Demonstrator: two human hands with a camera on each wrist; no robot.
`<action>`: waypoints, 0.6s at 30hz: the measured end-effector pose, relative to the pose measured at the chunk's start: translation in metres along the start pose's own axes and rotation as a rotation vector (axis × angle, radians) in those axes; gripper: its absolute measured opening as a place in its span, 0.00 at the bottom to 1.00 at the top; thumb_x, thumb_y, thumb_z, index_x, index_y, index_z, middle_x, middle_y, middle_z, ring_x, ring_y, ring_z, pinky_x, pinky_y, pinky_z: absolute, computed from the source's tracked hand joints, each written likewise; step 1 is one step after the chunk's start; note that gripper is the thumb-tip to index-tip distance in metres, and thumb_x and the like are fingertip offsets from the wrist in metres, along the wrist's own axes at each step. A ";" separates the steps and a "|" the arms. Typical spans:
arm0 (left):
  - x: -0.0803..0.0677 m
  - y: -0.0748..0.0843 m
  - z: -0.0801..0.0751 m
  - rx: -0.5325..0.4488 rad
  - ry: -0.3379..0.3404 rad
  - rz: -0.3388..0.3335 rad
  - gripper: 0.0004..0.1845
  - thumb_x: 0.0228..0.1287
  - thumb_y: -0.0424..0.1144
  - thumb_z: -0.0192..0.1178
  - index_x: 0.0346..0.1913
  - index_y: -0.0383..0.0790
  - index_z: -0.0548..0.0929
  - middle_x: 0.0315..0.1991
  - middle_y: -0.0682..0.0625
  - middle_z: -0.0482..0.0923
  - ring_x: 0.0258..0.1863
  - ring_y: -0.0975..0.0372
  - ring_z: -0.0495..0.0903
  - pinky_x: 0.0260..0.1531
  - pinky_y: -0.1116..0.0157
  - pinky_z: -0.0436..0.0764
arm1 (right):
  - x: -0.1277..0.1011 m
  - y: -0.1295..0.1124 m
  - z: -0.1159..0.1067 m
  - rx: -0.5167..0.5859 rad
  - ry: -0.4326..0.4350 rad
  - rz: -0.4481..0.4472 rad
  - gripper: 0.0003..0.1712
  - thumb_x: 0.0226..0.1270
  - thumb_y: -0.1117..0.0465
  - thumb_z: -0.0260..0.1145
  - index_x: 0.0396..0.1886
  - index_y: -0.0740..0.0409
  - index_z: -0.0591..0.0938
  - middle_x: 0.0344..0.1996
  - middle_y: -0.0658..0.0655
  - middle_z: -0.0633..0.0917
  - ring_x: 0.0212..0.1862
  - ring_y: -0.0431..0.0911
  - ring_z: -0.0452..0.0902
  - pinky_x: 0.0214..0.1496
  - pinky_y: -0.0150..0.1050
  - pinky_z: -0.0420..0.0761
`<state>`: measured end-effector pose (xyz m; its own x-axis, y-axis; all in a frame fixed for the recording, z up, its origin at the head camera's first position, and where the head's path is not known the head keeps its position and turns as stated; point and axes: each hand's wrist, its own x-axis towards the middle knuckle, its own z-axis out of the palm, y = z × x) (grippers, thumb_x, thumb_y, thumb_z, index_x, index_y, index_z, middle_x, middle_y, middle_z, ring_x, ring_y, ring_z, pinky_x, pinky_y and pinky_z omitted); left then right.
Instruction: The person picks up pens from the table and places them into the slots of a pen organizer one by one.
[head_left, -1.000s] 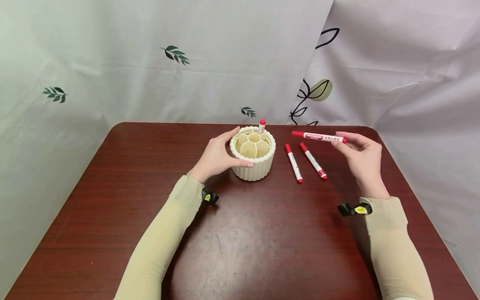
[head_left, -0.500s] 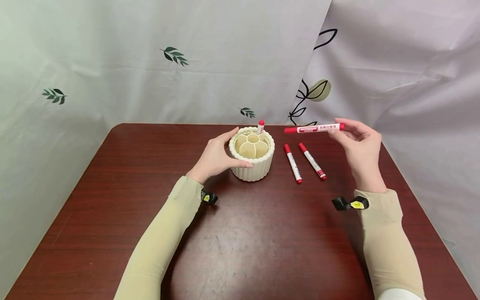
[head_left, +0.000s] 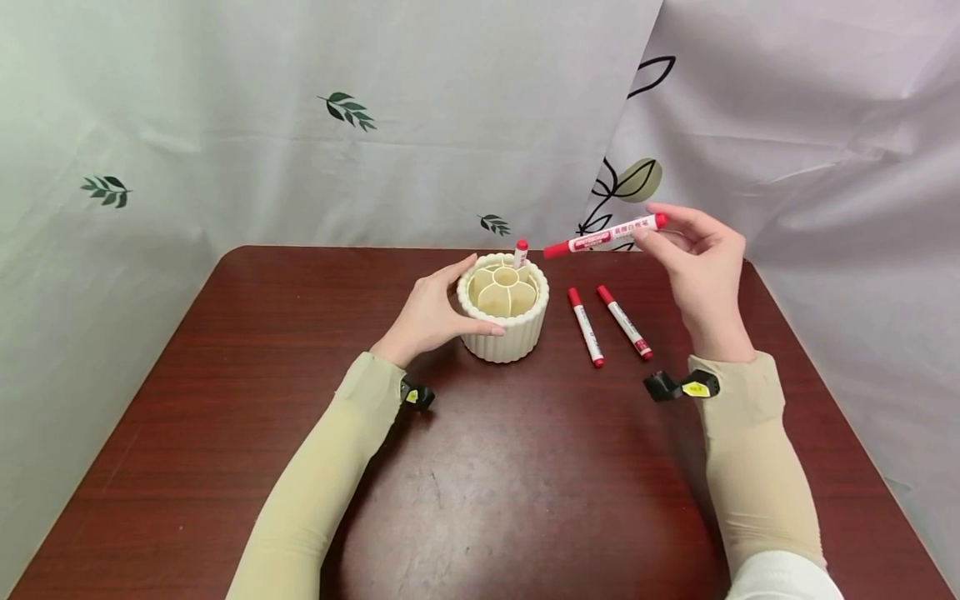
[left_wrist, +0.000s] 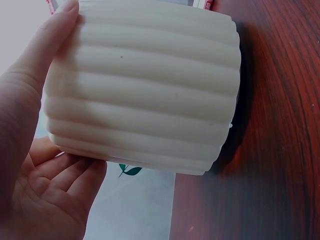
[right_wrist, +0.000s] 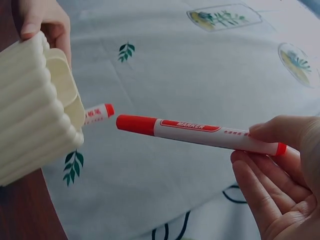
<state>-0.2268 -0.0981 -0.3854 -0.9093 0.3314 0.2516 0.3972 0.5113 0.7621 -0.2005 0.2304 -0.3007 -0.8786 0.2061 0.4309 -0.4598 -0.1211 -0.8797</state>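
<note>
A cream ribbed pen holder (head_left: 504, 337) with petal-shaped compartments stands near the back of the table. My left hand (head_left: 427, 317) grips it from the left, thumb across the front and fingers behind; the left wrist view shows its ribbed wall (left_wrist: 145, 85) close up. One red-capped marker (head_left: 521, 253) stands in a back right compartment. Up to the right of the holder, my right hand (head_left: 701, 262) pinches a second whiteboard marker (head_left: 603, 236) near its end. Its red cap (right_wrist: 135, 124) points left, tilted slightly down towards the holder, a short gap from the standing marker.
Two more red-and-white markers, a nearer-left one (head_left: 586, 327) and a right one (head_left: 626, 322), lie on the dark red wooden table (head_left: 495, 483) between holder and right arm. A pale leaf-printed cloth (head_left: 420, 150) hangs right behind the table's back edge.
The right hand has risen and moved left, carrying its marker closer to the holder; the marker's capped end has tilted downward. The left hand and holder have stayed put.
</note>
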 end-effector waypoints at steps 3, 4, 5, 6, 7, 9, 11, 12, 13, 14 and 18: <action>0.000 0.000 0.000 0.013 0.001 0.001 0.66 0.32 0.67 0.82 0.78 0.44 0.66 0.72 0.55 0.69 0.66 0.69 0.69 0.64 0.67 0.69 | 0.003 -0.001 0.008 -0.014 -0.023 -0.003 0.22 0.53 0.74 0.79 0.50 0.74 0.86 0.34 0.59 0.89 0.34 0.47 0.86 0.42 0.34 0.84; 0.001 0.000 -0.001 0.015 0.000 0.001 0.66 0.32 0.67 0.82 0.78 0.44 0.66 0.72 0.55 0.69 0.66 0.69 0.69 0.64 0.67 0.69 | 0.004 -0.001 0.010 -0.026 -0.029 -0.002 0.22 0.53 0.74 0.79 0.50 0.73 0.87 0.34 0.59 0.89 0.34 0.47 0.86 0.41 0.33 0.84; 0.001 0.000 -0.001 0.017 0.002 0.001 0.66 0.32 0.67 0.82 0.78 0.44 0.66 0.72 0.55 0.69 0.67 0.69 0.69 0.64 0.67 0.69 | 0.005 -0.001 0.012 -0.038 -0.036 -0.001 0.21 0.54 0.73 0.80 0.50 0.72 0.87 0.34 0.59 0.89 0.34 0.46 0.86 0.40 0.32 0.83; 0.001 0.000 -0.001 0.020 0.001 0.002 0.66 0.32 0.67 0.82 0.78 0.44 0.66 0.72 0.55 0.69 0.67 0.69 0.69 0.64 0.67 0.69 | 0.007 -0.001 0.014 -0.050 -0.043 0.000 0.21 0.54 0.73 0.80 0.50 0.71 0.87 0.33 0.58 0.89 0.34 0.46 0.86 0.39 0.32 0.83; 0.001 0.000 -0.001 0.021 0.001 0.002 0.66 0.33 0.67 0.82 0.78 0.44 0.66 0.72 0.55 0.69 0.67 0.68 0.69 0.65 0.66 0.69 | 0.008 -0.001 0.016 -0.063 -0.048 0.006 0.21 0.54 0.72 0.80 0.49 0.70 0.88 0.33 0.58 0.89 0.33 0.46 0.86 0.39 0.32 0.83; 0.001 0.001 -0.001 0.020 0.001 0.002 0.66 0.33 0.67 0.82 0.77 0.43 0.66 0.72 0.55 0.69 0.67 0.68 0.69 0.65 0.66 0.69 | 0.010 0.001 0.019 -0.084 -0.065 0.015 0.20 0.54 0.71 0.80 0.49 0.68 0.89 0.33 0.58 0.89 0.33 0.46 0.85 0.39 0.32 0.83; 0.001 0.001 -0.001 0.023 0.001 0.002 0.65 0.33 0.67 0.82 0.77 0.43 0.66 0.72 0.55 0.69 0.67 0.68 0.69 0.65 0.65 0.69 | 0.011 0.003 0.021 -0.096 -0.084 0.016 0.20 0.55 0.71 0.80 0.49 0.68 0.89 0.33 0.57 0.88 0.33 0.46 0.85 0.39 0.32 0.83; 0.001 0.000 -0.001 0.026 0.001 0.004 0.65 0.33 0.67 0.82 0.77 0.43 0.66 0.72 0.55 0.69 0.67 0.67 0.69 0.65 0.65 0.69 | 0.012 0.004 0.022 -0.103 -0.093 0.018 0.20 0.55 0.71 0.80 0.49 0.67 0.89 0.33 0.57 0.88 0.33 0.45 0.85 0.39 0.32 0.83; 0.001 0.000 -0.001 0.028 0.000 0.003 0.65 0.33 0.67 0.82 0.77 0.42 0.66 0.72 0.55 0.69 0.67 0.67 0.69 0.65 0.65 0.70 | 0.012 0.006 0.023 -0.106 -0.103 0.022 0.20 0.55 0.71 0.80 0.49 0.66 0.89 0.33 0.57 0.88 0.33 0.46 0.85 0.40 0.32 0.83; 0.001 0.000 -0.001 0.028 0.000 0.002 0.66 0.33 0.67 0.82 0.77 0.42 0.66 0.72 0.54 0.69 0.67 0.67 0.69 0.65 0.65 0.70 | 0.012 0.007 0.025 -0.112 -0.113 0.025 0.19 0.55 0.71 0.80 0.49 0.65 0.89 0.33 0.57 0.88 0.34 0.45 0.86 0.41 0.32 0.83; 0.001 -0.001 0.000 0.021 -0.003 -0.001 0.66 0.33 0.67 0.82 0.77 0.42 0.66 0.72 0.54 0.69 0.67 0.66 0.70 0.65 0.64 0.70 | 0.013 0.014 0.029 -0.153 -0.148 0.056 0.18 0.56 0.70 0.79 0.49 0.61 0.90 0.35 0.57 0.89 0.35 0.45 0.86 0.43 0.32 0.83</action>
<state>-0.2281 -0.0989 -0.3860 -0.9092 0.3334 0.2492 0.3991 0.5278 0.7498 -0.2219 0.2033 -0.3012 -0.9167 0.0571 0.3955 -0.3949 0.0224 -0.9184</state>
